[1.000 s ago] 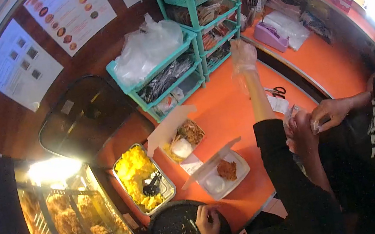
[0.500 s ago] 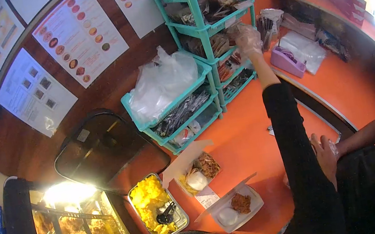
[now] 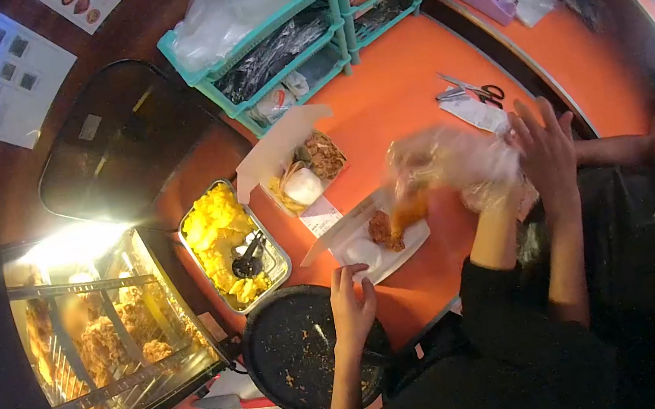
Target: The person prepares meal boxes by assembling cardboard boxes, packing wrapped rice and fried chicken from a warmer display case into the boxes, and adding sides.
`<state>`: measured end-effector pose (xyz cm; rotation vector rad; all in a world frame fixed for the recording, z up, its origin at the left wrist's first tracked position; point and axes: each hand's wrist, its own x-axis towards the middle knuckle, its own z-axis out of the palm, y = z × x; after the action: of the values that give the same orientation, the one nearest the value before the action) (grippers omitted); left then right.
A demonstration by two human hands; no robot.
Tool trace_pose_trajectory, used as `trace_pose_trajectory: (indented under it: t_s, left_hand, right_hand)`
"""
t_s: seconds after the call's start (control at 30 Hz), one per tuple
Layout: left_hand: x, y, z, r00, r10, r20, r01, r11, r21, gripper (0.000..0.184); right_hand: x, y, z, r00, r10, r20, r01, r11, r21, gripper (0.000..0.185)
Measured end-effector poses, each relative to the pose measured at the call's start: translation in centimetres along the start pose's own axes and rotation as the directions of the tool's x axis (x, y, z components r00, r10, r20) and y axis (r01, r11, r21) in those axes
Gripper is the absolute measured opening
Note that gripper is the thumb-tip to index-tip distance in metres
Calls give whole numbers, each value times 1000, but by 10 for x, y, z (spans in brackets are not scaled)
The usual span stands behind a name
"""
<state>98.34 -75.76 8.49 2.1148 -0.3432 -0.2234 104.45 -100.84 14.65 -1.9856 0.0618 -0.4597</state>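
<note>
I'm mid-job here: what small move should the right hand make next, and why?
Probably lower the gloved right hand slightly and ease the blurred orange item into the nearer open box, beside the fried piece. The item appears to be at that hand, over the box, which stands open, and the left hand is by the box's near edge.

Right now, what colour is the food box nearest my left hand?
The food box is white, clearest in the head view.
</note>
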Motion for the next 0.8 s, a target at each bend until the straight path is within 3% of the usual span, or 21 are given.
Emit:
trace_pose_trajectory:
  t_s: [0.03, 0.07, 0.1, 0.13, 0.17, 0.2, 0.23, 0.3, 0.33, 0.37, 0.4, 0.47, 0.5, 0.57, 0.6, 0.7, 0.77, 0.8]
  left_hand:
    - [-2, -9, 4, 1000, 2, 21, -4, 994, 105, 24]
    - [-4, -20, 11, 999, 48, 17, -50, 990, 134, 36]
    - [-4, -29, 19, 998, 62, 19, -64, 990, 128, 36]
    - [-3, -36, 27, 995, 98, -3, -93, 955, 281, 42]
    - [-2, -36, 33, 990, 139, -24, -116, 897, 427, 48]
    - [-4, -31, 39, 1000, 1, 28, -14, 877, 480, 61]
    - [-9, -29, 45, 999, 19, 28, -30, 880, 475, 61]
    - [-14, -31, 52, 999, -28, 34, 0, 775, 631, 64]
    - [-15, -34, 52, 995, -86, 51, 37, 788, 615, 65]
    - [-15, -34, 52, 996, -74, 44, 31, 787, 616, 65]
    - [-15, -35, 52, 998, -61, 31, 30, 796, 605, 64]
    - [-15, -34, 50, 999, -36, 14, 21, 806, 592, 63]
    - [-13, -34, 46, 999, -36, 27, 13, 811, 585, 62]
    - [-14, -38, 45, 999, -32, 30, 9, 812, 583, 62]
    - [-14, -43, 45, 998, -59, 37, 26, 806, 591, 61]
    - [-13, -49, 45, 996, -79, 45, 36, 797, 602, 59]
    - [-15, -55, 47, 995, -98, 28, 59, 775, 629, 58]
    - [-16, -58, 48, 992, -120, 42, 71, 799, 597, 60]
  right_hand:
    - [-15, 6, 15, 998, -6, 61, 14, 992, -126, 23]
    - [-26, 13, 27, 993, -15, 119, 43, 970, -239, 23]
    - [-34, 21, 41, 984, -17, 177, 77, 939, -335, 23]
    - [-41, 30, 53, 972, -12, 235, 109, 907, -408, 23]
    - [-47, 41, 63, 954, 5, 298, 135, 884, -448, 24]
    - [-55, 54, 76, 928, 31, 372, 164, 861, -481, 24]
    - [-62, 64, 84, 898, 63, 435, 180, 849, -496, 25]
    - [-68, 59, 85, 880, 35, 474, 191, 887, -420, 26]
    - [-69, 51, 78, 897, -37, 441, 206, 917, -341, 27]
    - [-64, 37, 67, 947, -168, 273, 245, 928, -281, 21]
    - [-42, 8, 44, 975, -143, 171, 173, 970, -173, 13]
    - [0, 14, 25, 965, -208, -161, 98, 852, -514, 21]
    - [34, 49, 19, 940, -65, -334, -53, 941, -333, 13]
    - [117, 109, 11, 855, 81, -512, -279, 905, -322, 11]
    - [161, 125, 10, 832, 44, -554, -374, 782, -500, 16]
    - [266, 216, 20, 849, -23, -527, -337, 745, -576, 16]
    - [319, 244, 22, 927, 93, -363, -366, 434, -823, 24]
    - [348, 284, 25, 930, 85, -357, -355, 452, -818, 24]
